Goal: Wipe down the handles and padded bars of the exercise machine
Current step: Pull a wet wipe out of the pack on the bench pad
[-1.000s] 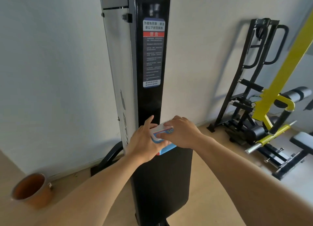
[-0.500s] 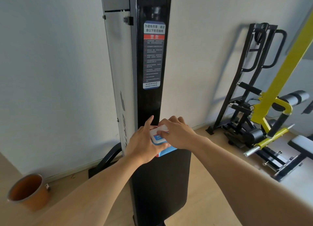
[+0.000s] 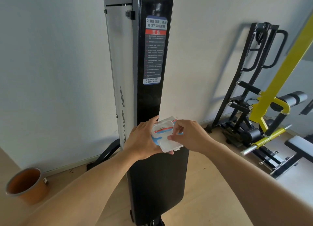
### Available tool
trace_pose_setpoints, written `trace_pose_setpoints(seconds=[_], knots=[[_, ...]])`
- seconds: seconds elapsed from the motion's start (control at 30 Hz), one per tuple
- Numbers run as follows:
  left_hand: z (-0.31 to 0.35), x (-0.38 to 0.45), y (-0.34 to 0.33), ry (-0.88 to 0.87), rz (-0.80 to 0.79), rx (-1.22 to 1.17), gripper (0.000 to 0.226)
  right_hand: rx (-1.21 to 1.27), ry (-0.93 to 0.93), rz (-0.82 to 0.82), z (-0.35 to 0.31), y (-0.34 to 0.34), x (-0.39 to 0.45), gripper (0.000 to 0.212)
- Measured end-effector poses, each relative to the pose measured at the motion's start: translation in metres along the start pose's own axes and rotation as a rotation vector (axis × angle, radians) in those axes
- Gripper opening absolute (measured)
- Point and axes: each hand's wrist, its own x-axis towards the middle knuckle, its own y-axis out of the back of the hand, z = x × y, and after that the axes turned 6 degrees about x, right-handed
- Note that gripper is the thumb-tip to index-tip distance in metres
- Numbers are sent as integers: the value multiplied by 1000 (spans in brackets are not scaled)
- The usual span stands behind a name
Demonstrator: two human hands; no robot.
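A white and blue pack of wet wipes (image 3: pixel 162 131) sits in my left hand (image 3: pixel 142 139), held in front of the black upright column of the exercise machine (image 3: pixel 152 59). Its clear plastic flip lid (image 3: pixel 169 145) hangs open toward me. My right hand (image 3: pixel 188 134) is at the pack's opening, thumb and forefinger pinched at the rim. I cannot tell whether a wipe is between those fingers. At the right stands a black and yellow machine with a padded roller (image 3: pixel 291 98) and black foam handles (image 3: pixel 249 87).
An orange bucket (image 3: pixel 28 186) stands on the wooden floor at the lower left by the white wall. A black rack (image 3: pixel 264 44) leans against the wall at the right. A padded bench (image 3: pixel 299 145) lies at the right edge.
The flip lid of the wipes pack has swung open toward me. My right hand has shifted from covering the pack's top to pinching at its opening. The left hand keeps holding the pack.
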Motion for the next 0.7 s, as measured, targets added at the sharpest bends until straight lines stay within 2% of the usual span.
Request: trace_pose_setpoints(seconds=[0.2,0.37,0.6,0.7], knots=[[-1,-4,4,-44,-18,-31,119,-52,105,122,-4,-6,4,22],[-1,-6,5,-22,11,-56,113,-129,137,61,-14,-15,15,22],[-5,-3,-1,-17,63,8,117,-197,86,98,-31,-27,28,30],[-5,-3,-4,15,65,11,119,-212,76,112,-38,-32,29,25]])
